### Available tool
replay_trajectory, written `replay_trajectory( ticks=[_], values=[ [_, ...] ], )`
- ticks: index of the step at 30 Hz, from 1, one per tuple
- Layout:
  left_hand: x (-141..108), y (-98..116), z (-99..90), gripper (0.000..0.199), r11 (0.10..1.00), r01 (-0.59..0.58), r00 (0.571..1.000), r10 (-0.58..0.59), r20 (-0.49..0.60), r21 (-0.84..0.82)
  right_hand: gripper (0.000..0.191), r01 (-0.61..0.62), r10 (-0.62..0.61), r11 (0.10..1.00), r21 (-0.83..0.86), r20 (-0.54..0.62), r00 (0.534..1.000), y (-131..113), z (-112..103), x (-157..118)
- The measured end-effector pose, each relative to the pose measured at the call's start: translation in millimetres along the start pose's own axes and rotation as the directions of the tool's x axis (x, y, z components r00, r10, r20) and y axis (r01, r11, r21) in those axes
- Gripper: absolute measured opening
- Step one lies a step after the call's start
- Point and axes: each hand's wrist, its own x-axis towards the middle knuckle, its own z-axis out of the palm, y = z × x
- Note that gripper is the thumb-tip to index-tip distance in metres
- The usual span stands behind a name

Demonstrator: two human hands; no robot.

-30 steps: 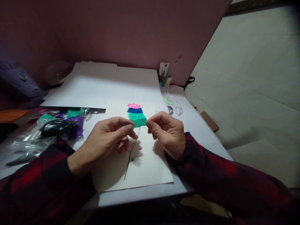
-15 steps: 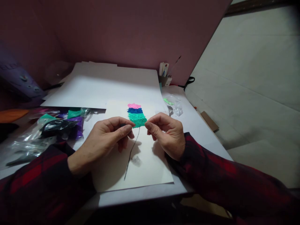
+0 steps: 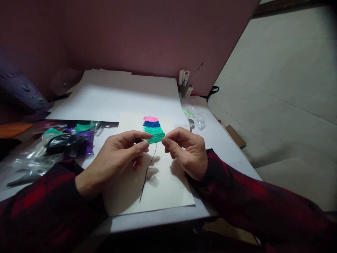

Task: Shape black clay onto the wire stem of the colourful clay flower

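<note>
A cream sheet of paper (image 3: 173, 195) lies in front of me. On it is a patch with a rough, clay-like texture, banded in pink (image 3: 150, 119), dark blue (image 3: 151, 124) and green (image 3: 154, 130). A thin black curved line (image 3: 146, 172) runs down from the patch. My left hand (image 3: 118, 154) is at the green band's left edge, thumb and index tips slightly apart. A small dark spot shows between those fingers; I cannot tell what it is. At the band's lower right corner, my right hand (image 3: 186, 149) pinches thumb against index; anything between them is too small to name.
Plastic bags of black, purple and green material (image 3: 68, 140) lie at the left. Large white sheets (image 3: 126, 93) cover the back of the table. A pen holder (image 3: 185, 84) stands behind, and a clear crumpled bag (image 3: 198, 119) and a fork (image 3: 191, 123) lie on the right.
My left thumb and index have parted a little and drawn slightly left of the green band. The right hand stays pinched in nearly the same place.
</note>
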Motion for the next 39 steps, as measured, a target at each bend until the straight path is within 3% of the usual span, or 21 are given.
replay_trajectory(
  ticks=[7, 14, 22, 39],
  values=[
    [-1, 2, -0.3, 0.027, 1.000, -0.004, 1.000, 0.004, 0.005, 0.029, 0.014, -0.002, 0.003, 1.000, -0.031, 0.036, 0.999, 2, 0, -1],
    [4, -5, -2.2, 0.033, 0.996, 0.032, 0.999, -0.028, 0.044, -0.088, 0.011, 0.032, -0.027, 0.996, -0.082, 0.064, 0.998, 0, -1, -2],
    [1, 3, -0.5, 0.012, 0.998, 0.065, 0.998, -0.065, -0.005, 0.006, 0.012, 0.053, -0.041, 0.993, -0.109, 0.103, 0.994, 1, -2, -2],
    [2, 0, 1.2, 0.030, 0.996, 0.063, 0.997, -0.061, 0.039, -0.061, 0.010, 0.123, -0.102, 0.986, -0.115, 0.173, 0.980, 0, 0, -2]
  ],
)
